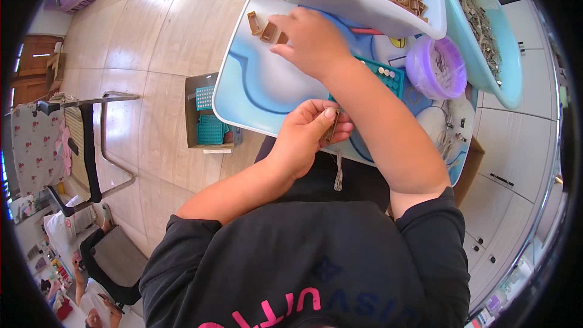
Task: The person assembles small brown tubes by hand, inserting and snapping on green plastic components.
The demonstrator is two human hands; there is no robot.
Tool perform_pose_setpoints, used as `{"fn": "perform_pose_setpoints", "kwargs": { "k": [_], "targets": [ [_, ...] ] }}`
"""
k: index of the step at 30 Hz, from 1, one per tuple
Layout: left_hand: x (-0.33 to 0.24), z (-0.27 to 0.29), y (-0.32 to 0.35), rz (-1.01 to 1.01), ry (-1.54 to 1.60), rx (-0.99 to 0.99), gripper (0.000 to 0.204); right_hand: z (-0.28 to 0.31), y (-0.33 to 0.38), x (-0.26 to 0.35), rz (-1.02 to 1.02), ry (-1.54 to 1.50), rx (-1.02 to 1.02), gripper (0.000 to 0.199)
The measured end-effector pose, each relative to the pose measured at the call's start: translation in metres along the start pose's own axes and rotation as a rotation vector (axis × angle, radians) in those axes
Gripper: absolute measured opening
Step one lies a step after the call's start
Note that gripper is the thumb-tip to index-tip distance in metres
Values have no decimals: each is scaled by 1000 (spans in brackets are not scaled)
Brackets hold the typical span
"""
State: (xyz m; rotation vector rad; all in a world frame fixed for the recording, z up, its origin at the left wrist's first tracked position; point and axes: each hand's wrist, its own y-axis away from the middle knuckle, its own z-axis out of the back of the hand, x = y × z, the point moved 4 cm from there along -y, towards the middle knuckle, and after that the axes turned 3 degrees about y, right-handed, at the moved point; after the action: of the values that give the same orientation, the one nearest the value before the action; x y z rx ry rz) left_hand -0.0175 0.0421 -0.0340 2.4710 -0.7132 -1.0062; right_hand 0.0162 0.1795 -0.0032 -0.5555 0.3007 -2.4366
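Note:
My left hand (306,130) is closed at the near edge of the table, with a small brown plastic part (331,126) pinched between thumb and fingers. Over the table's far left part is my right hand (316,42), slightly blurred, its thumb and fingers apart. Right by its fingertips lie a few brown plastic pieces (267,32); whether the fingers touch one I cannot tell. Partly behind my right forearm sits a teal tray (387,77) with round white bits in it. A looped bundle of thin cord or wire (339,173) hangs below my left hand.
A white tub (434,9) full of brown pieces stands at the back, beside a light-blue basin (513,79) of metal parts. A purple bowl (419,70) is to the right. On the floor, a box (193,118) holds teal trays. A chair (94,152) stands at left.

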Motion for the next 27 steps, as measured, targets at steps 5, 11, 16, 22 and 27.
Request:
{"fn": "perform_pose_setpoints", "kwargs": {
  "k": [5,11,16,22,27],
  "targets": [
    [-5,-4,-1,-8,72,-10,16,55,43,-3,-125,-495,-216,30],
    [-7,-26,0,5,69,38,15,77,123,1,-368,-1165,-441,35],
    [-9,-43,7,2,-14,75,15,81,164,-1,-314,-828,-392,42],
    [2,-43,9,-8,-105,78,17,110,177,6,-302,-432,-231,53],
    [7,-53,13,16,-98,100,22,121,184,9,-299,-346,-229,57]
  ]
}}
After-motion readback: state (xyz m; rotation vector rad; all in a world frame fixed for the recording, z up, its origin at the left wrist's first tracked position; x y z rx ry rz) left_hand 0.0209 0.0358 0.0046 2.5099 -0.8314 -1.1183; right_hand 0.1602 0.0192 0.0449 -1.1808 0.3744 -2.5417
